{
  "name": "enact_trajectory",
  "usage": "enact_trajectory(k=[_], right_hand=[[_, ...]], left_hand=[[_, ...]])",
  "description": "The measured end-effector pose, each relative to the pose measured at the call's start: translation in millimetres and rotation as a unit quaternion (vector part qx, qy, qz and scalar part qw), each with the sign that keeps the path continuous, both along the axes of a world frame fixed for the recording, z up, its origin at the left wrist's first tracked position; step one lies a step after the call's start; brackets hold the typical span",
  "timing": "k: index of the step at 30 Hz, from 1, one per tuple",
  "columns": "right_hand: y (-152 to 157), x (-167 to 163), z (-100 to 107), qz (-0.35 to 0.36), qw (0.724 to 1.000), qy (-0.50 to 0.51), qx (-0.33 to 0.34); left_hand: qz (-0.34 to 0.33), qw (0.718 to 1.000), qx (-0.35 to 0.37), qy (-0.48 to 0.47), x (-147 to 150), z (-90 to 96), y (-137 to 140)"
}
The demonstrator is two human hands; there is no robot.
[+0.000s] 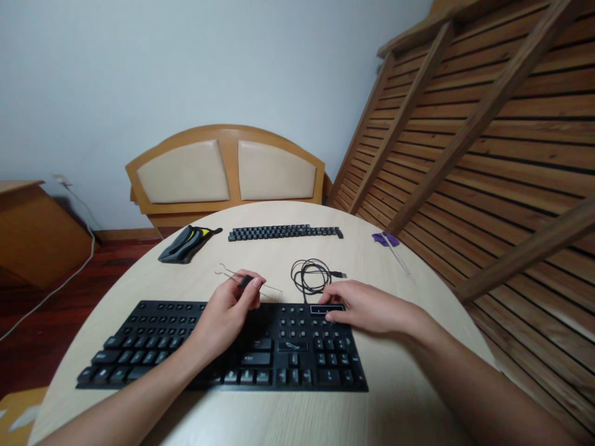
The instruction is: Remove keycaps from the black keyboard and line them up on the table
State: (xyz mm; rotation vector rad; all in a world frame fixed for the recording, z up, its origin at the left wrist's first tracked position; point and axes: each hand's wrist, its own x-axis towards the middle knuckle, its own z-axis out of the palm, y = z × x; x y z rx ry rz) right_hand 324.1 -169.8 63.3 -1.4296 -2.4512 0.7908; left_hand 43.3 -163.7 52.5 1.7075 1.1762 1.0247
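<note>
My left hand (pixel 227 310) is closed around the black handle of a wire keycap puller (pixel 246 280), held just above the keyboard's rear edge. The puller's thin wires stick out on both sides of the fingers. Below lies a black keyboard (pixel 292 347), with bare switch stems in its upper rows and keycaps still on the lower rows. The left forearm hides part of its middle. My right hand (pixel 348 300) grips the keyboard's rear right corner, thumb on top and fingers at the back edge. Removed keycaps (pixel 283 231) stand in neat rows farther back.
A coiled USB cable (pixel 310 275) lies behind the keyboard. Dark gloves with yellow (pixel 188 243) are at the back left of the round table (pixel 260 421). A purple cloth (pixel 385 239) and a thin white stick (pixel 396 254) lie right. Wooden slats (pixel 488 155) lean beside the table.
</note>
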Motion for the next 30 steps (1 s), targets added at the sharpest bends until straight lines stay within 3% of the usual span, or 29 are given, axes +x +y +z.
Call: enact_trajectory(k=[12,17,21,25,30], right_hand=[[18.5,74.6,1.4,-0.105,0.985,-0.078,-0.116],[18.9,92.5,-6.0,-0.191,0.963,-0.188,-0.014],[21.4,77.1,-12.0,-0.173,0.965,-0.178,0.086],[26.5,64.9,-19.0,-0.103,0.978,-0.164,0.082],[32.1,70.8,-28.6,-0.117,0.973,-0.187,0.062]], left_hand=[[0.012,1.0,0.007,0.02,-12.0,-0.9,4.2],[0.012,1.0,0.004,0.027,-16.6,-3.6,4.7],[0.009,0.999,0.002,0.033,-14.9,-7.3,6.6],[0.003,0.999,-0.01,0.037,-10.5,-11.9,7.6],[-0.001,0.999,-0.011,0.045,-6.5,-16.4,6.7]])
